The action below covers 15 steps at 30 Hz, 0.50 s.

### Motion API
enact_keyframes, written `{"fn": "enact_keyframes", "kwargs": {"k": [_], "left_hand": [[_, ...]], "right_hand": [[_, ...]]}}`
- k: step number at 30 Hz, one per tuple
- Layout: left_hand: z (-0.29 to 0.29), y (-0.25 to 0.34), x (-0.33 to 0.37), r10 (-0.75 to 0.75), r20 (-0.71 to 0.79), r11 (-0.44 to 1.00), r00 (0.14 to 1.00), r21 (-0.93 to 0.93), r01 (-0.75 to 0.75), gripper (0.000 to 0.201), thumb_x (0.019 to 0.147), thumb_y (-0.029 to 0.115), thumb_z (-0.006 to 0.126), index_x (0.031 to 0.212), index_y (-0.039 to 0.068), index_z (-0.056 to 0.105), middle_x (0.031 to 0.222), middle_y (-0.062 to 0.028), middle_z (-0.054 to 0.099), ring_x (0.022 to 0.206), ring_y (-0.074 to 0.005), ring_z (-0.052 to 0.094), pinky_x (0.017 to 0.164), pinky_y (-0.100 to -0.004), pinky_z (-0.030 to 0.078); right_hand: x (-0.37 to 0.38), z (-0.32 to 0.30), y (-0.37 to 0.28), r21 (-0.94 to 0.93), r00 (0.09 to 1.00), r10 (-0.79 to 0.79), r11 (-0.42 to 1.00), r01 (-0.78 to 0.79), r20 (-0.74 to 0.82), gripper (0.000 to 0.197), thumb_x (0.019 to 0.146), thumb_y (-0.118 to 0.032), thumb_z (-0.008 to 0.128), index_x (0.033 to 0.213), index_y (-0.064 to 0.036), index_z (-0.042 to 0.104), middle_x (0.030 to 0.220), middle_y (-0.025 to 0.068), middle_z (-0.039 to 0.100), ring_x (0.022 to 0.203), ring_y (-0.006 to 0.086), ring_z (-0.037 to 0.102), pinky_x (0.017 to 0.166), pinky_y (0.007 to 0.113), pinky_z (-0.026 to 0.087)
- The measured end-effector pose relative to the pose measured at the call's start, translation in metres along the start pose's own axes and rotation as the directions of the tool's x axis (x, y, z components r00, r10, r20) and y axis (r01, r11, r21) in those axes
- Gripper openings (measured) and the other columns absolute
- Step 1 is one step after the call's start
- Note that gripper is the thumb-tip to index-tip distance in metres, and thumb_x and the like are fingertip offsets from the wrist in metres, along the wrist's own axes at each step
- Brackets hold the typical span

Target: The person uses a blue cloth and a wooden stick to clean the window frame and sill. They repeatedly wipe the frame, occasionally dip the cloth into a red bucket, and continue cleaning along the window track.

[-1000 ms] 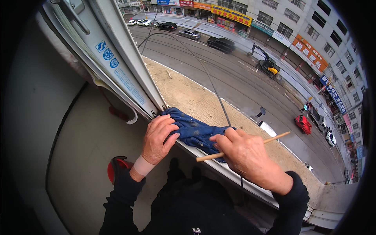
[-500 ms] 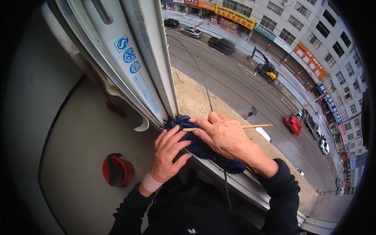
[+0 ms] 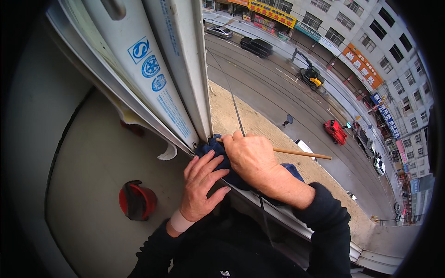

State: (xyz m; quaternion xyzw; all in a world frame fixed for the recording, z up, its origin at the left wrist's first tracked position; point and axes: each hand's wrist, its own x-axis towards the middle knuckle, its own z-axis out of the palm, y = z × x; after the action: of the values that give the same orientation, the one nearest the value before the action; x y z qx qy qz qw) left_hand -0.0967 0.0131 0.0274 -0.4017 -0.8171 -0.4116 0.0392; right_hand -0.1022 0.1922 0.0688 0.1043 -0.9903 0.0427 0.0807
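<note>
A thin wooden stick (image 3: 303, 153) is gripped in my right hand (image 3: 252, 160), its far end pointing right over the outer ledge. Its other end meets a dark blue cloth (image 3: 234, 180) bunched in the corner of the white window track (image 3: 296, 222). My left hand (image 3: 201, 185) rests its outstretched fingers against the cloth's near side, with the thumb apart. Part of the cloth lies hidden under my right hand and forearm.
White window frames (image 3: 174, 78) rise at the upper left. A thin dark cable (image 3: 234, 104) crosses the track. On the floor stands a red bucket (image 3: 149, 204) with a dark rag (image 3: 134, 204) over it. Beyond the rough ledge (image 3: 225, 109) lies a street far below.
My right hand has shifted left and closed further round the stick, whose near end has moved into the cloth at the corner. My left hand stays nearly in place.
</note>
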Motion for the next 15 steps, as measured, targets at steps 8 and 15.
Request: {"fn": "enact_keyframes", "kwargs": {"k": [8,15], "left_hand": [[0.000,0.008,0.003,0.039,-0.009,0.998,0.999,0.048,-0.038,0.036,0.077,0.019,0.074,0.109,0.008,0.066,0.123,-0.0099,0.060,0.129,-0.0290,0.048,0.111,-0.0479,0.028],[0.001,0.009,0.001,0.036,-0.035,0.999,0.999,0.037,-0.035,0.035,0.077,0.016,0.073,0.110,0.008,0.065,0.123,-0.0093,0.060,0.129,-0.0291,0.048,0.111,-0.0475,0.027]], "right_hand": [[0.002,-0.025,0.007,0.025,0.957,-0.189,0.982,0.188,0.219,0.011,0.073,-0.013,0.067,0.079,-0.0037,0.067,0.071,0.0134,0.065,0.067,0.0282,0.068,0.056,0.036,0.054],[-0.036,-0.055,0.038,0.325,0.996,-0.035,0.944,0.058,-0.079,0.016,0.088,-0.020,0.063,0.098,-0.0095,0.068,0.078,0.0088,0.064,0.065,0.0264,0.063,0.056,0.036,0.050]]}}
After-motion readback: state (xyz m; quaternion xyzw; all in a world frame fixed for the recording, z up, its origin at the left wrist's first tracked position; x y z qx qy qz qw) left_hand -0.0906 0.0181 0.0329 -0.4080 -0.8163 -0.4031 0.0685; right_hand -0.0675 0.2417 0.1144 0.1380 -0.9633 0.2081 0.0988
